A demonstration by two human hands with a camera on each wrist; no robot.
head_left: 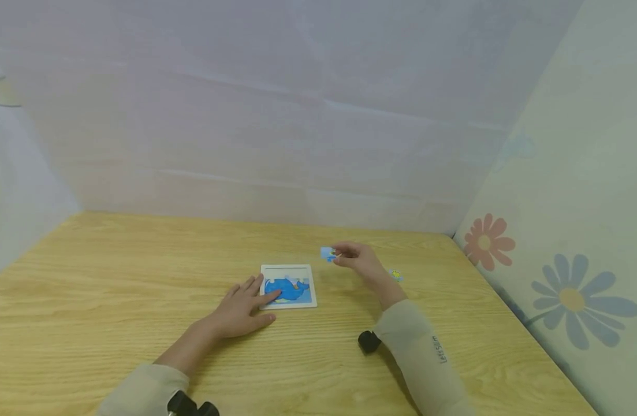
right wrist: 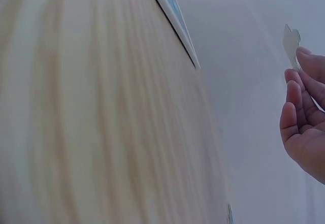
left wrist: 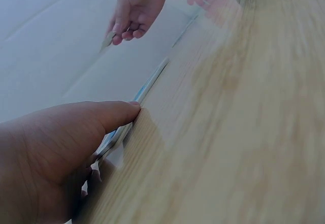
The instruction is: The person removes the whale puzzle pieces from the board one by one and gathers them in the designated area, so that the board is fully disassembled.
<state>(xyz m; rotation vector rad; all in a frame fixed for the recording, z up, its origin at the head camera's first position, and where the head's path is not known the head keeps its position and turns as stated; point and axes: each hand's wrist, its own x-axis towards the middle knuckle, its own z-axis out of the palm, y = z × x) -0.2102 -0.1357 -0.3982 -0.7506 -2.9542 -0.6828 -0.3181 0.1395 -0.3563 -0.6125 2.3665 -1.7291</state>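
A white-framed jigsaw tray (head_left: 313, 292) lies on the table, with pieces in it forming a blue whale picture. My left hand (head_left: 239, 312) rests on its left side, fingers extended, the index finger over the whale; in the left wrist view the thumb (left wrist: 119, 115) reaches along the tray's edge. To the right of the tray and above the table, my right hand (head_left: 364, 264) pinches a light blue puzzle piece (head_left: 326, 253) between thumb and fingers. In the right wrist view that piece (right wrist: 291, 43) shows its pale side, tilted up, its knob visible.
Another loose puzzle piece (head_left: 396, 275) with a yellow sun lies on the table to the right, beyond my right forearm. The wooden table (head_left: 157, 254) meets a pale cloth wall at the back and a flower-patterned one (head_left: 573, 297) on the right.
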